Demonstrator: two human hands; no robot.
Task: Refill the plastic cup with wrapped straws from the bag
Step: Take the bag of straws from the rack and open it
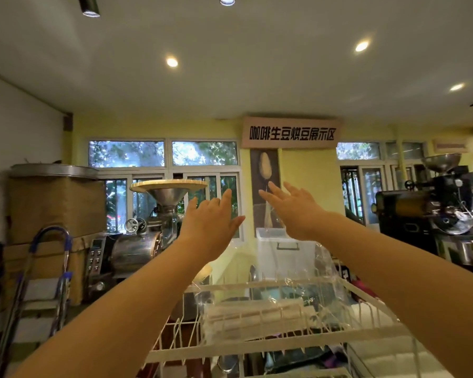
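A clear plastic bag [322, 285] of paper-wrapped straws [251, 316] lies on a white wire rack [271, 346] low in the middle of the view. Both of my arms stretch forward and up, well above the bag. My left hand [209, 222] and my right hand [295, 211] are raised side by side, fingers spread, palms turned away from me, holding nothing. They are a short gap apart and touch neither the bag nor the rack. No plastic cup shows in the view.
A translucent storage box [286, 252] stands behind the rack. A steel coffee roaster with a funnel [167, 192] is at the left, a black roaster [423, 211] at the right. A folded stepladder [38, 282] leans at far left.
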